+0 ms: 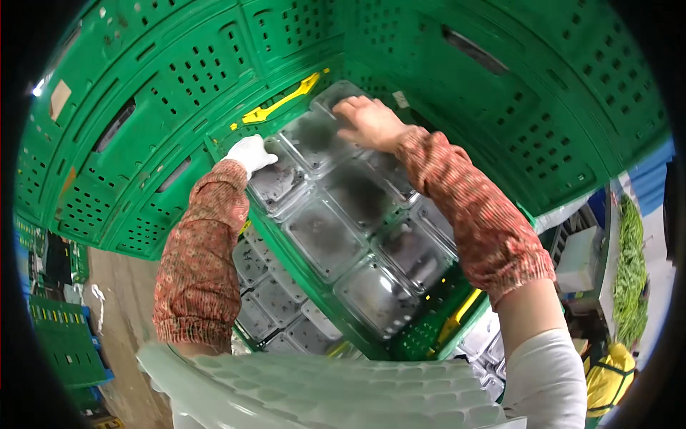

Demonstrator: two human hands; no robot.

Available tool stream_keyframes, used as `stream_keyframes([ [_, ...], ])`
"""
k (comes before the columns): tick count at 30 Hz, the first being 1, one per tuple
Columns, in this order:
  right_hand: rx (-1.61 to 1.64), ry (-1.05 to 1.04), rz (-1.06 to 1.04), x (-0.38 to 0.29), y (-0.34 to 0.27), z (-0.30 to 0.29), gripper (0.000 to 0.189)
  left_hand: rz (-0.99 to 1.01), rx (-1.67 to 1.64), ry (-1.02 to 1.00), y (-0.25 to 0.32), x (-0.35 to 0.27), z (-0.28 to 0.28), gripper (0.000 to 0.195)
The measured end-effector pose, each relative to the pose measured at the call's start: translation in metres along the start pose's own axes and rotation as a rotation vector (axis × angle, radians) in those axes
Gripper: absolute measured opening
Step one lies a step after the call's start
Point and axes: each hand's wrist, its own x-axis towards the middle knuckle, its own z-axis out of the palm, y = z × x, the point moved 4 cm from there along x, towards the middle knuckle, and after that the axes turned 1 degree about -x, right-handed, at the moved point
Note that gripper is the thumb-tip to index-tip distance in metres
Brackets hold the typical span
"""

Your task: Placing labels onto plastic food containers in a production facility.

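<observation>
Clear plastic punnets (325, 236) with dark contents lie in rows inside a green plastic crate (300, 284). My left hand (250, 154), in a white glove, touches the punnet (276, 177) at the crate's left side, its thumb over the edge; whether it grips is not plain. Bare and with fingers bent, my right hand (371, 122) is over the punnet (337, 95) in the far corner. Whether its fingers hold that punnet cannot be told. Patterned red sleeve covers are on both forearms.
Tall stacked green crates (203, 69) with yellow latches (284, 99) rise behind and to both sides. Lower left, another crate holds more punnets (276, 300). Greens (629, 273) lie on a surface at the right, above a yellow bundle (609, 378). A pale, translucent textured item (332, 386) spans the near edge.
</observation>
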Motion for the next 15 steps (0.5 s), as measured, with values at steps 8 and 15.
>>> stream_keyframes([
  [8, -0.207, -0.197, -0.001, 0.104, 0.017, 0.09, 0.055, 0.083, 0.054, -0.258, -0.023, 0.012, 0.005, 0.061],
  [15, -0.203, -0.259, 0.02, 0.097, 0.02, 0.11, 0.063, 0.086, 0.087, -0.382, -0.022, 0.007, -0.003, 0.063],
])
